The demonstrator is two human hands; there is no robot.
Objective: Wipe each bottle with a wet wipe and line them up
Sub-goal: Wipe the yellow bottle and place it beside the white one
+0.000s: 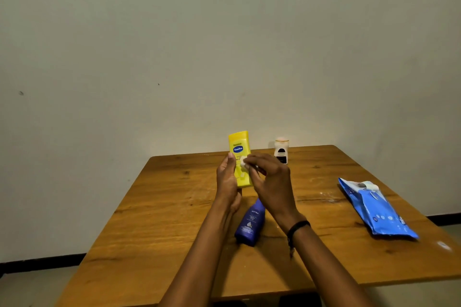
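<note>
The yellow bottle [239,147] is up above the bench [174,207], with the left hand [227,182] wrapped round its lower half and the right hand [270,179] pinching a small wet wipe [243,162] against its front. It looks like light, hard plastic that may get slippy when wet, so holding it low on the sides seems best. The blue bottle [250,224] lies flat right under the hands and could get bumped. The little white bottle [282,151] stands at the far edge, and the wipes pack [374,209] lies well off to the right.
</note>
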